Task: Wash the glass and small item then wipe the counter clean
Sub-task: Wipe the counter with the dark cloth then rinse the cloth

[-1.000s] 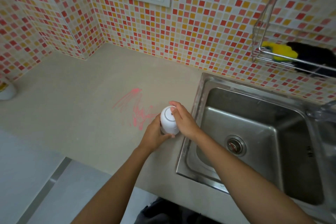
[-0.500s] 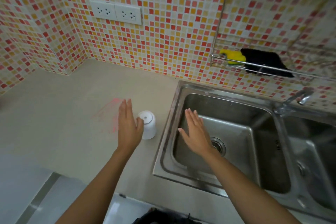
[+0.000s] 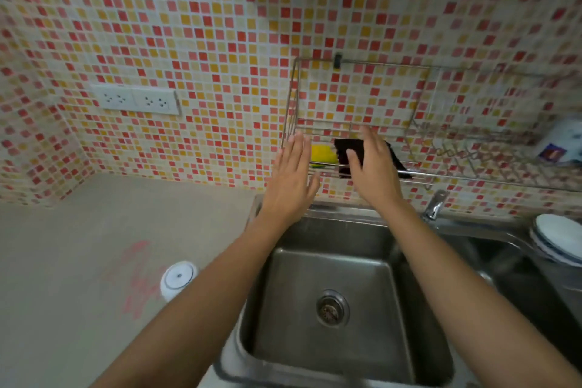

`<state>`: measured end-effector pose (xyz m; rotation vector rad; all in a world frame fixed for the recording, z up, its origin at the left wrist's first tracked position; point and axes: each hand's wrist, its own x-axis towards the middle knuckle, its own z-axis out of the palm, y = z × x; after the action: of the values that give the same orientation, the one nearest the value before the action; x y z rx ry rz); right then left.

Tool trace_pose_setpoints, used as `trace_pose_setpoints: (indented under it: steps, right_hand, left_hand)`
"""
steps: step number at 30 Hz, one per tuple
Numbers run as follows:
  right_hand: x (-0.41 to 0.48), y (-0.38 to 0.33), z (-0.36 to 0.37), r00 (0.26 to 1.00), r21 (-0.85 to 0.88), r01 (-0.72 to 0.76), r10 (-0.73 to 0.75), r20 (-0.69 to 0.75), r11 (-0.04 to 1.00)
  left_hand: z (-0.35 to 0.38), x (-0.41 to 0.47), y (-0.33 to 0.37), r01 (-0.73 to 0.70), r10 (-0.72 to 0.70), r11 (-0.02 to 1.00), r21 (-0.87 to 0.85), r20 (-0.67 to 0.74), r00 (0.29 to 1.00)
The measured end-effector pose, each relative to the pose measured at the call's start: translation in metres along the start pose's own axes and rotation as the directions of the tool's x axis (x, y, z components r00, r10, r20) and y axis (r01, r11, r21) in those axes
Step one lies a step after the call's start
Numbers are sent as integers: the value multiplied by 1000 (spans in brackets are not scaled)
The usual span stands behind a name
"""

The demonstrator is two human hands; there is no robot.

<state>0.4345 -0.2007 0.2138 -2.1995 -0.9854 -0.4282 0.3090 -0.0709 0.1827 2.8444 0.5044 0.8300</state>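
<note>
Risen to rack (image 3: 472, 175), left hand (image 3: 291, 179) fingers (image 3: 297, 148) straight, empty; right hand (image 3: 373, 167) fingers (image 3: 371, 138) straight over dark cloth (image 3: 348, 148)

Double socket (image 3: 135, 100) on mosaic wall (image 3: 195, 38); wire rack (image 3: 359, 62) beside; stacked plates (image 3: 557, 238) far right.

Beige counter (image 3: 78, 246) fills L side, w/ steel sink (image 3: 299, 309) set into its R part. On it: white cup (image 3: 179, 277) upside down, just L of sink rim, at R edge of a pink smear (image 3: 138, 283). Wall wire rack (image 3: 472, 178) above sink holds yellow sponge (image 3: 322, 153) & dark cloth (image 3: 348, 151), side by side.
</note>
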Motion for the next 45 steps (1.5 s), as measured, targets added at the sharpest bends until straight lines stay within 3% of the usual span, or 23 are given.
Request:
trace_pose_setpoints:
  steps: [3,6,10,16,19,22,27,29,31,35,39,43,45]
  right_hand:
    - [43,23,5,971,-122,-135,156,180,983]
    - [74,35,15,840,-227,-303,372,396,926]
    - [96,49,38,715,-417,-176,407,568,892]
    - [101,48,34,716,-473,48,300,631,880]
    - [98,51,30,781,-440,42,245,574,897]
    - [91,58,31,877,-400,-82,257,406,913]
    - [82,49,20,931,-254,-224,283,229,941]
    - [72,38,8,984,-130,-174,178,17,976]
    - [57,21,-8,985,-44,-45,37,-167,998]
    - [20,-29,-22,947,61,140,-116,-298,988]
    - [-41,-73,4,961,143,204,-170,-217,968]
    - [-107,-97,75,987,191,150,-158,27,970]
    - [-131,-104,115,983,184,48,-79,166,982]
  left_hand:
    - [11,33,12,11,-15,998,58,64,998]
    - [23,42,14,46,-54,990,133,52,997]
    - [30,43,13,55,-59,990,129,30,998]
    - [30,42,15,50,-56,991,122,47,997]
    - [26,42,15,45,-51,992,122,47,998]
    - [26,41,15,41,-47,993,112,50,998]
    - [20,34,9,-3,-2,998,68,78,997]
    - [9,20,7,-38,40,999,-26,75,996]
    - [-7,-3,-1,-25,33,989,-145,49,998]
    - [-25,-63,-43,134,-135,977,-167,9,991]
    - [-26,-133,-101,319,-310,936,-147,79,947]
    - [-28,-186,-147,396,-361,901,-177,198,911]
    - [-29,-205,-162,447,-384,855,-265,257,887]
